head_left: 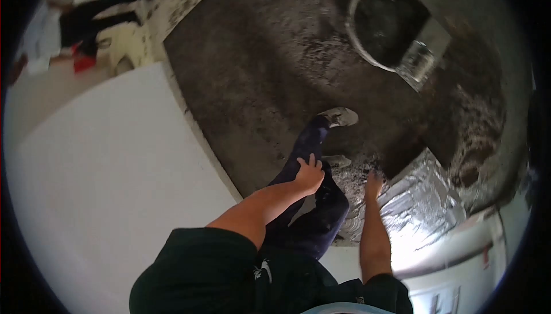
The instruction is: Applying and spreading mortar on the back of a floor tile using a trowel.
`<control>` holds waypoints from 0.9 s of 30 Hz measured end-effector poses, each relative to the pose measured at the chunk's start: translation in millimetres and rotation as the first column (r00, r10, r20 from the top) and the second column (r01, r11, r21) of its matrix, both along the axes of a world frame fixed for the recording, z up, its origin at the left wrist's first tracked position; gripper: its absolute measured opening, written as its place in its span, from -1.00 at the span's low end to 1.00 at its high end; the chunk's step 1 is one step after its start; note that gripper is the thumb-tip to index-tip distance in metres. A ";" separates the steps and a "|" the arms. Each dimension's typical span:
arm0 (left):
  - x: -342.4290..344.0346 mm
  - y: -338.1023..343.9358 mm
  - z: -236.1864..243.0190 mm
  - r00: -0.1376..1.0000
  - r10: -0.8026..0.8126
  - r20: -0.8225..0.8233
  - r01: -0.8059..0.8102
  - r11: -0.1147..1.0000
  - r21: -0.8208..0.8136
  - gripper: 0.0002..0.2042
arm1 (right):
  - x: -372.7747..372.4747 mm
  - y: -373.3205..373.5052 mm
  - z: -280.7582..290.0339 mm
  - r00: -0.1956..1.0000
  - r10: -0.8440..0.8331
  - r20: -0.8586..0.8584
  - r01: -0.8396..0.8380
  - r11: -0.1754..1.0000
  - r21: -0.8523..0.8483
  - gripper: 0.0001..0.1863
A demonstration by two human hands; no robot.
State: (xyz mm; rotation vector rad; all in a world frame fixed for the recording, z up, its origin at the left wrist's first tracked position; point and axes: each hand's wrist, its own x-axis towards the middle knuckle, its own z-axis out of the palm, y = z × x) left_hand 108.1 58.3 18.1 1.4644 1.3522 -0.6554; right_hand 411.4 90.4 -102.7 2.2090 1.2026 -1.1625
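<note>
My left hand (310, 175) rests on my dark trousers near the knee, its fingers spread and nothing in them. Low on the right, my right hand (374, 184) is down close to the floor, its fingers seemingly curled; blur and its small size hide what they grip. Beside it lies a shiny, wet-looking grey slab (423, 194) with streaks across its surface. Rough grey wet material (360, 190) lies on the floor between that hand and my shoe. Farther off stands a round bucket (357, 37) with dark contents, a flat grey piece (433, 40) across its rim.
Dark, gritty floor (241, 79) spreads ahead of me. A white wall (115, 170) rises along my left. At the far upper left is another person (86, 24) in dark trousers, near something red (84, 63). A pale door-like panel (453, 294) is at the lower right.
</note>
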 end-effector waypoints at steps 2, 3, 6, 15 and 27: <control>-3.5 -19.6 -2.6 0.998 -0.063 -0.026 0.064 0.998 0.027 -0.60 | 13.1 -96.8 21.7 0.994 0.090 -0.057 -0.091 0.996 -0.022 -0.36; 4.9 -8.6 -1.6 0.999 -0.046 0.005 0.046 0.999 0.007 -0.57 | 43.7 -127.7 28.3 0.981 0.192 0.029 -0.183 0.964 -0.195 -0.38; 0.2 -41.1 -7.3 0.993 -0.081 -0.088 0.081 0.997 0.001 -0.52 | 23.7 -197.2 60.8 0.972 -0.228 0.061 0.233 0.892 -0.388 -0.52; -27.4 -60.7 -5.2 0.817 0.576 -0.010 -0.574 0.815 0.083 -0.46 | 34.4 -234.0 112.9 0.746 -0.634 -0.205 0.586 0.771 -0.251 -0.53; -111.2 -281.3 112.0 0.640 0.737 -0.217 -0.752 0.659 0.019 -0.52 | 108.7 -298.2 224.2 0.558 -0.805 -0.201 0.731 0.591 -0.342 -0.68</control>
